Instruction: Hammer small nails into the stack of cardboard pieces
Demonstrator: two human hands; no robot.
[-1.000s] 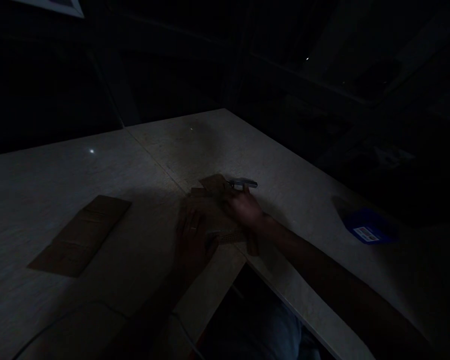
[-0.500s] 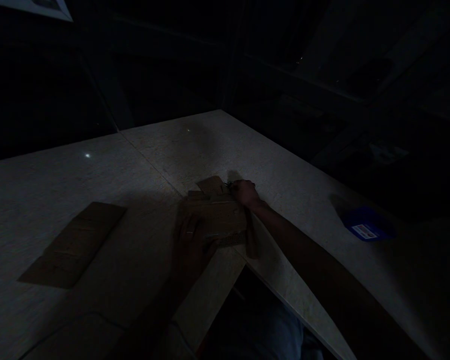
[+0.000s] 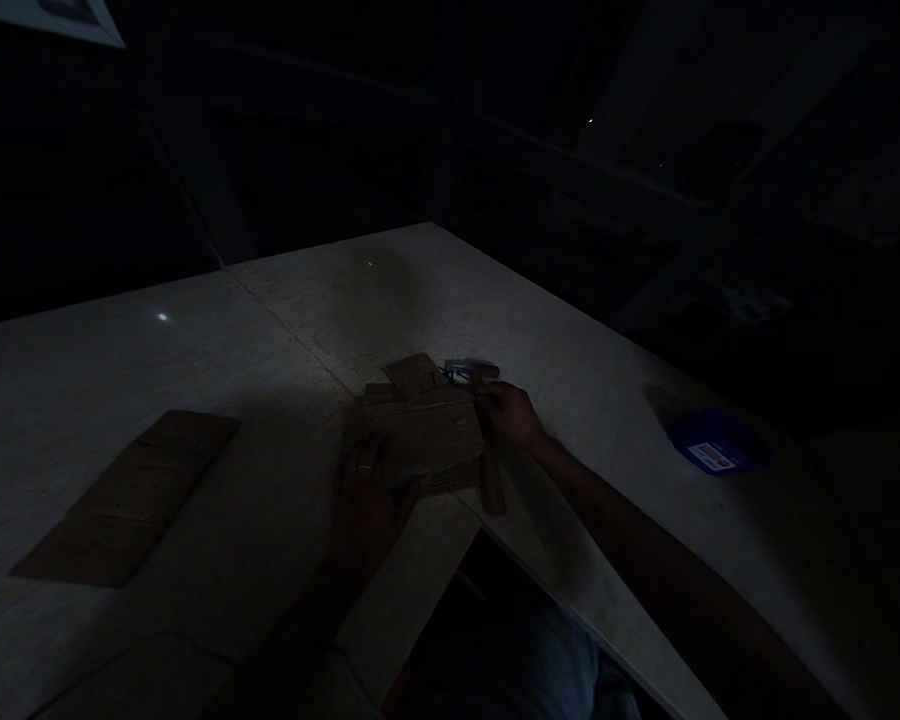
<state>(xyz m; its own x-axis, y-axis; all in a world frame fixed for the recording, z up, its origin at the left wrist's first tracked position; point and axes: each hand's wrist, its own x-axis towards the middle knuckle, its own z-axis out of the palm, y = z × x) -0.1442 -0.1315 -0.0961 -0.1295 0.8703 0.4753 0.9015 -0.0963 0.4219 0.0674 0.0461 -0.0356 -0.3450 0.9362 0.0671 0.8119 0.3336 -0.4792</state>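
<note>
The scene is very dark. A flattened brown cardboard piece (image 3: 427, 430) lies on the pale table (image 3: 285, 330) in front of me. My left hand (image 3: 364, 490), with a ring on one finger, rests flat on its near left part, fingers spread. My right hand (image 3: 506, 415) sits at the cardboard's right edge with fingers curled; what they hold, if anything, I cannot make out. A small metal tool (image 3: 469, 371) lies on the table just beyond that hand, next to the cardboard's far flap.
A second flat cardboard piece (image 3: 127, 495) lies to the left. A blue packet with a white label (image 3: 712, 445) lies to the right. The table has a notch in its near edge by my lap. Dark shelving stands behind.
My right hand pulled back from the metal tool toward the cardboard's right edge, leaving the tool visible on the table. My left hand stayed on the cardboard.
</note>
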